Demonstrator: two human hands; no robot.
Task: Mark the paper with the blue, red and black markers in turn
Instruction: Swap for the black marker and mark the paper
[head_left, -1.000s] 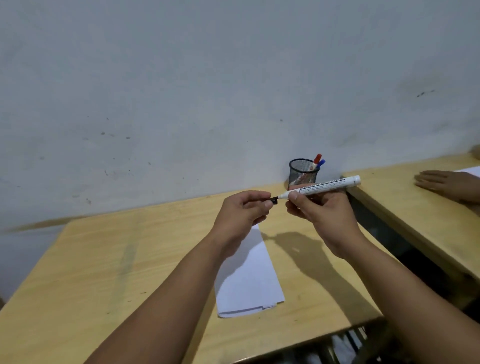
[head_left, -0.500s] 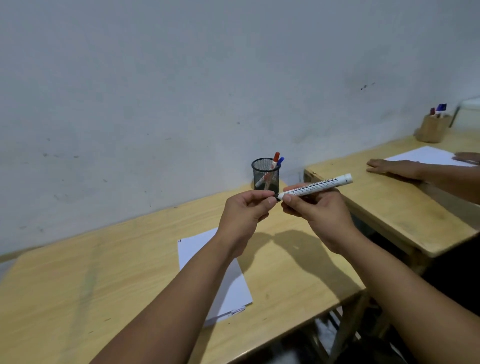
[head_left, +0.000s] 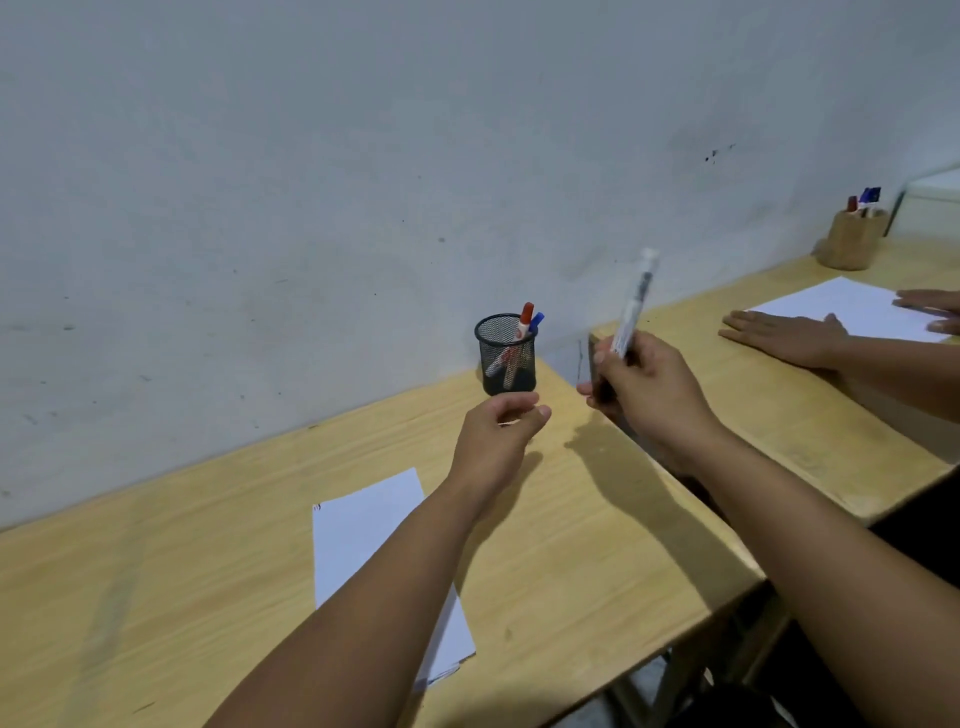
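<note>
Right hand closed around the white-barrelled marker, held up tilted just right of the black mesh pen cup; tip end hidden behind the fingers, cap colour blurred. Left hand just in front of the cup, fingers curled and pinched together, on what cannot be told. Red marker and blue marker standing in the cup. White paper sheet flat on the wooden tabletop, well in front and left of the cup. Marker likely light, stiff, smooth; best gripped low on the barrel. Paper thin, apt to slide. Tabletop edge close right of the cup; open room to its left.
</note>
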